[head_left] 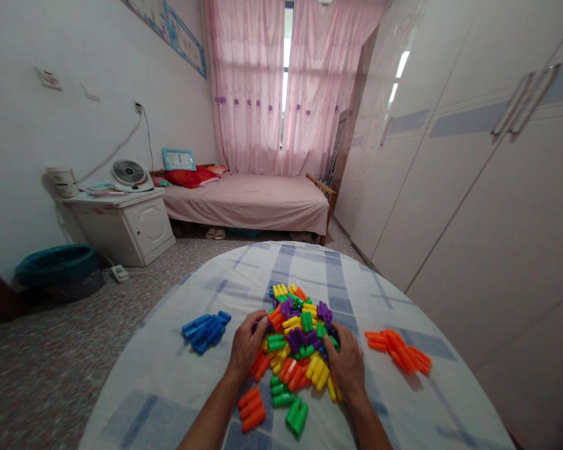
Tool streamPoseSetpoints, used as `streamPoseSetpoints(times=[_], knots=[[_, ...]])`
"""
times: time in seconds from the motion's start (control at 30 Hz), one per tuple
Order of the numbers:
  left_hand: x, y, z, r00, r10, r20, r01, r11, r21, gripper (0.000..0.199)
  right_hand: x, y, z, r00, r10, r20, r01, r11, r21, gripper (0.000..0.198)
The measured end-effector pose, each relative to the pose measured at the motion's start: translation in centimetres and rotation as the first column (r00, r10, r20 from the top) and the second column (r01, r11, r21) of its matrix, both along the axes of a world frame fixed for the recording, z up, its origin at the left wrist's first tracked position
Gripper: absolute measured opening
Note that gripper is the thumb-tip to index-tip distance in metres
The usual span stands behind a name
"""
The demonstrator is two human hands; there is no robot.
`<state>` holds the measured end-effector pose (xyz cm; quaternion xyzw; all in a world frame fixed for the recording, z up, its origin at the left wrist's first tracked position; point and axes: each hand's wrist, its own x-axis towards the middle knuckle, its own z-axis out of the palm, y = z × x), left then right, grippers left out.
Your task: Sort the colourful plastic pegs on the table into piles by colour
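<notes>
The left hand (248,345) and right hand (348,361) flanked a heap of mixed-colour plastic pieces (298,340) on the cloth-covered surface (169,369); blue pieces (205,331) lay apart leftward, an orange cluster (400,351) rightward. Fingers curled against the heap; whether they gripped any, I couldn't tell. Picking through seemed underway; the next move called for singling one out.

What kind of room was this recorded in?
Most likely a bedroom in a home: a bed with a pink cover stands below the curtains, and tall wardrobe doors line the right side.
</notes>
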<state>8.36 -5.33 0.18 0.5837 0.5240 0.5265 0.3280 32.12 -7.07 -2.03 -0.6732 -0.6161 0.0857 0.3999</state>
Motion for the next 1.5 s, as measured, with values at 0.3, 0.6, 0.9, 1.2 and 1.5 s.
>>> streamPoseSetpoints(times=[0.3,0.6,0.9,1.2,1.5], knots=[[-0.1,0.1,-0.3,1.0,-0.003,-0.023,0.003,1.0,0.008,0.035,0.2,0.0,0.1,0.997,0.009,-0.074,-0.009,1.0,0.003,0.039],[-0.1,0.2,-0.3,1.0,0.0,-0.021,0.0,1.0,0.014,0.035,1.0,0.0,0.1,0.967,-0.027,-0.254,0.016,0.999,-0.047,0.036],[-0.1,0.1,-0.3,1.0,0.007,-0.001,-0.007,1.0,0.015,0.036,0.7,0.2,0.1,0.986,-0.019,-0.167,0.017,1.0,-0.015,0.038],[0.0,0.1,-0.4,1.0,0.006,-0.005,-0.006,1.0,0.008,0.035,0.5,-0.2,0.8,0.958,-0.018,-0.286,0.017,1.0,-0.004,0.036],[-0.2,0.5,-0.2,0.996,0.017,0.083,-0.017,1.0,-0.006,0.039,1.8,0.5,0.5,0.783,-0.108,-0.613,0.152,0.988,0.02,0.046]])
